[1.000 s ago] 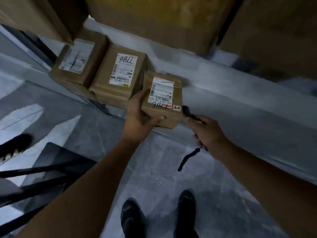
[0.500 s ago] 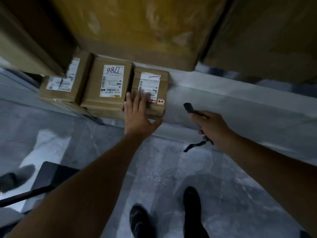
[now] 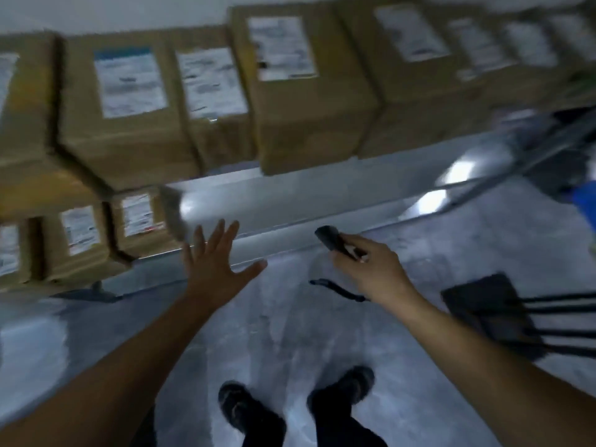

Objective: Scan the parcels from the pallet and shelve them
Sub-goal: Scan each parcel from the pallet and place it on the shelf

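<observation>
Head view: left hand (image 3: 214,262) spread flat, holding nothing, just beside the end parcel (image 3: 138,221) of the lower row. Right hand (image 3: 371,269) curled round a black scanner (image 3: 332,241) (strap dangling). Judged step: parcel shelved; the next move calls for fetching and scanning another. Grey metal shelf (image 3: 290,191); upper parcels (image 3: 290,91) blurred; glossy grey floor (image 3: 283,333); black frame (image 3: 493,311) at right.

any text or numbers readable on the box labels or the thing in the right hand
Nothing legible: motion blur smears all print.
Upper parcels: white labels with dark lines, too blurred to read.
Lower parcels: white labels, one with a red mark, too blurred to read.
Scanner in the right hand: no marking visible.
</observation>
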{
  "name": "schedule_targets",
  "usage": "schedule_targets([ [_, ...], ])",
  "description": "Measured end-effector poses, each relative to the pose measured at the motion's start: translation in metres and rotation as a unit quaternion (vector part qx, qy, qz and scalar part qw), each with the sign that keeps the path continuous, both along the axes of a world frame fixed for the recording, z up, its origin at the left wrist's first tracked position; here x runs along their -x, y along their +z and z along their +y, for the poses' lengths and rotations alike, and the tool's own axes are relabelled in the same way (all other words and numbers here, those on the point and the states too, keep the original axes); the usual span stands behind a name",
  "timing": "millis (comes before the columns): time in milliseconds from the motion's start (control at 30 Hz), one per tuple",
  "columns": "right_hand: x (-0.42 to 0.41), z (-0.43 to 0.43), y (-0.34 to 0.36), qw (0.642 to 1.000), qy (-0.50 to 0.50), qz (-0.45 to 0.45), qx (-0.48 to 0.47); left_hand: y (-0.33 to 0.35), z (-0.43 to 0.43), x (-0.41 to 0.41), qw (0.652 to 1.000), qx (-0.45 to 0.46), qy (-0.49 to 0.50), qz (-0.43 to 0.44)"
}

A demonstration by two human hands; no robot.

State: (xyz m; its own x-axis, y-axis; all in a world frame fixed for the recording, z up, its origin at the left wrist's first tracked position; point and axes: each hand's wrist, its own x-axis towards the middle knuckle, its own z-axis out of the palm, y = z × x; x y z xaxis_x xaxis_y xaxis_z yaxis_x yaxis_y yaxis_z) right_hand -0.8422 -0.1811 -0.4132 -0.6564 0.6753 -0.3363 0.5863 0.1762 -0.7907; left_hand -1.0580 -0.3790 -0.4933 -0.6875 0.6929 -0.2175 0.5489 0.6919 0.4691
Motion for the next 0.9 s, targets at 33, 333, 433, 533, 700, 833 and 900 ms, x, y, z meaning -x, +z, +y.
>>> schedule_targets([
  [33, -0.031, 0.009, 0.01, 1.0, -0.028, 0.004, -0.01, 0.01, 0.023, -0.02, 1.0, 0.004, -0.015, -0.003],
  [333, -0.319, 0.113, 0.103, 0.966, -0.222, -0.055, -0.117, 0.128, 0.237, -0.281, 0.961, -0.103, -0.254, -0.017],
  [433, -0.421, 0.137, 0.127, 0.949, -0.271, -0.078, -0.144, 0.159, 0.299, -0.379, 0.936, -0.128, -0.328, 0.003],
  [533, -0.515, 0.147, 0.147, 0.923, -0.338, -0.095, -0.156, 0.186, 0.345, -0.47, 0.91, -0.137, -0.391, 0.004],
  [700, -0.643, 0.154, 0.167, 0.886, -0.426, -0.108, -0.146, 0.22, 0.416, -0.6, 0.851, -0.141, -0.505, 0.021],
  [833, -0.731, 0.154, 0.18, 0.856, -0.493, -0.08, -0.135, 0.234, 0.467, -0.698, 0.806, -0.136, -0.576, 0.0],
  [900, -0.769, 0.151, 0.182, 0.833, -0.533, -0.077, -0.129, 0.231, 0.484, -0.745, 0.783, -0.132, -0.608, -0.006],
])
